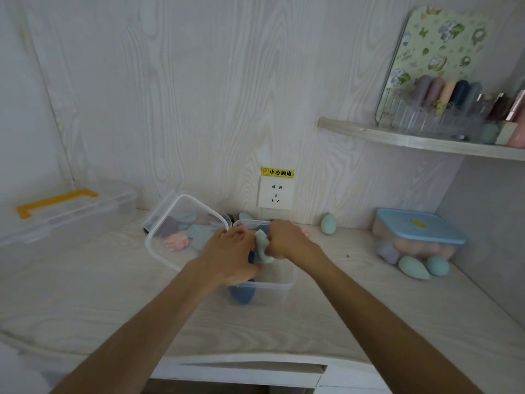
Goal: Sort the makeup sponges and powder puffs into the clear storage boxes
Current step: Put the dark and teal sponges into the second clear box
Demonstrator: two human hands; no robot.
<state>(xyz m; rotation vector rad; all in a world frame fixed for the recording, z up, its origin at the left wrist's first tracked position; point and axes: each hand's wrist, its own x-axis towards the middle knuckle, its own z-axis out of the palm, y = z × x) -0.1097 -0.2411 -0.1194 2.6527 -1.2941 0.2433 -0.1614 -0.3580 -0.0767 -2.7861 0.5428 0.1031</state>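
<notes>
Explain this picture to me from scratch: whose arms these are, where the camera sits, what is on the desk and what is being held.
There is no machine here. A person wears a wide-angle camera on the head, so you look down along their two bare arms. The single picture is that head view.

The right hand pinches a pale green sponge above an open clear box on the desk. The left hand is over the same box; whether it grips anything I cannot tell. A dark blue sponge lies in the box.

Left of it a tilted clear lid or box stands before a heap of puffs. Far left is a clear case with an orange handle. On the right, a blue-lidded box with egg-shaped sponges before it.
</notes>
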